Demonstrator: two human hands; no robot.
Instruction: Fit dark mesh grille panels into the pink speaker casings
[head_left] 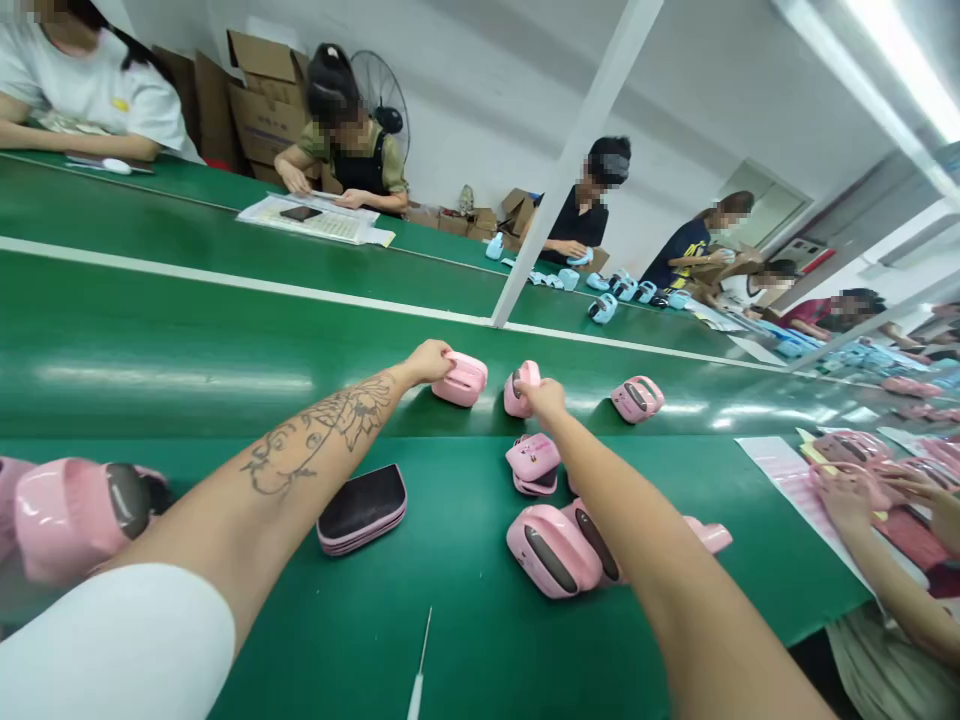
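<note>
Both my arms reach forward over the green bench. My left hand has its fingers closed on the near left end of a pink plastic case with a handle. My right hand grips a second pink case with a dark window, just right of the first. Both cases are on the raised green strip. Nearer to me, below my right hand, sits a pink piece with a printed figure. A larger pink case with a dark window stands beside my right forearm, which partly hides other pink pieces.
A third pink case is to the right. A black-topped pink pouch-like piece lies by my left forearm, and a white-handled screwdriver in front. A blurred pink case is far left. A white post rises behind; co-workers sit opposite and at right.
</note>
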